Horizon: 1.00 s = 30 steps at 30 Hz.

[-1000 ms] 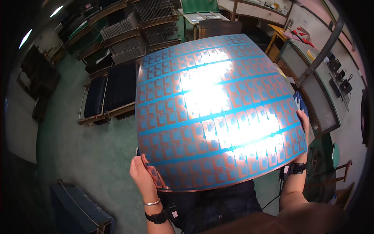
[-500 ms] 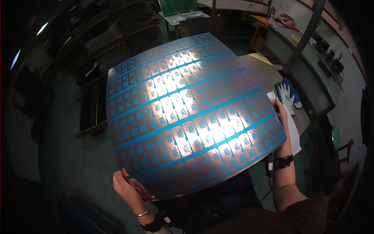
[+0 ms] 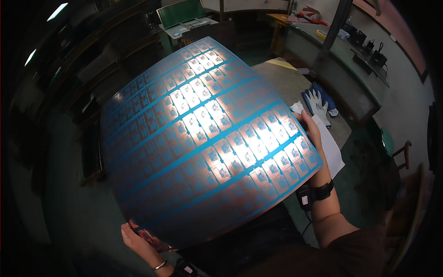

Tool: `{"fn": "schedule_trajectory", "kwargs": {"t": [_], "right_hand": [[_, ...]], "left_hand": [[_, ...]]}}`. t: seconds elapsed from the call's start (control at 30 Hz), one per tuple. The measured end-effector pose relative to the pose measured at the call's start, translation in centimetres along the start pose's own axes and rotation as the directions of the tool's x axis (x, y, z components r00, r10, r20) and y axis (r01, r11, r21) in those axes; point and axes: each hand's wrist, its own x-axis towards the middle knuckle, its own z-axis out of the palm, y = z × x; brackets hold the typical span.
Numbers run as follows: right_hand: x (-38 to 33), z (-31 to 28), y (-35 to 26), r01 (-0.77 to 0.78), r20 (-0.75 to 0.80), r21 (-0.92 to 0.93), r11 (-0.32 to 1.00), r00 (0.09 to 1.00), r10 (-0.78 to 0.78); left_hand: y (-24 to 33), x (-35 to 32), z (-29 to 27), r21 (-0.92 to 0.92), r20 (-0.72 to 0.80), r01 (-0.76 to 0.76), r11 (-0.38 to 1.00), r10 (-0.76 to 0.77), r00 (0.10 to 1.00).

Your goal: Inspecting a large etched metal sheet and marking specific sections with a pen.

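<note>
A large copper-coloured circuit board panel (image 3: 203, 152), patterned with blue bands and rows of small rectangles, fills the middle of the head view. Bright glare streaks run across its face. Gripping its lower left corner is my left hand (image 3: 137, 242), whose fingers are partly behind the panel. At the right edge my right hand (image 3: 312, 128) is closed on the panel too, its fingertips hidden underneath. The panel is held tilted, with its lower left corner nearest my body. Beside my right hand lies a crumpled white piece (image 3: 296, 107).
White and blue work gloves (image 3: 318, 105) and a white sheet (image 3: 331, 147) lie on a grey table (image 3: 281, 83) at the right. Behind it a bench (image 3: 344, 57) carries red-handled tools (image 3: 314, 19), a tape roll (image 3: 321, 34) and black devices. A dark post (image 3: 334, 34) rises there.
The panel has shifted left in view and turned, its lower left corner going down. Both hands moved with it, still gripping. The glare has shifted across its surface.
</note>
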Motion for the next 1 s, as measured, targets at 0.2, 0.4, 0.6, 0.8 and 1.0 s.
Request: {"fn": "schedule_trajectory", "kwargs": {"t": [0.2,0.4,0.6,0.8,1.0], "right_hand": [[-0.5,1.5,-0.7,0.006,-0.031,-0.08,0.997,0.999,-0.009],[-1.2,2.2,-1.3,0.037,0.02,-0.142,0.989,0.999,-0.035],[-1.4,1.9,-1.2,0.008,0.013,-0.167,0.986,1.0,-0.006],[-1.7,1.6,-0.6,0.012,0.092,-0.195,0.981,0.996,0.006],[-1.3,0.1,0.7,-0.068,0.29,-0.079,0.995,0.953,0.089]], "left_hand": [[0.9,-0.6,1.3,0.096,-0.113,-0.049,0.994,0.059,0.992],[0.1,-0.3,0.3,0.174,-0.105,-0.13,0.976,0.15,0.983],[2.6,-2.0,1.2,0.429,-0.02,-0.149,0.891,0.174,0.985],[3.0,-2.1,1.1,0.475,-0.057,-0.109,0.873,0.154,0.986],[0.1,0.0,-1.6,0.462,-0.09,-0.157,0.873,0.222,0.971]]}}
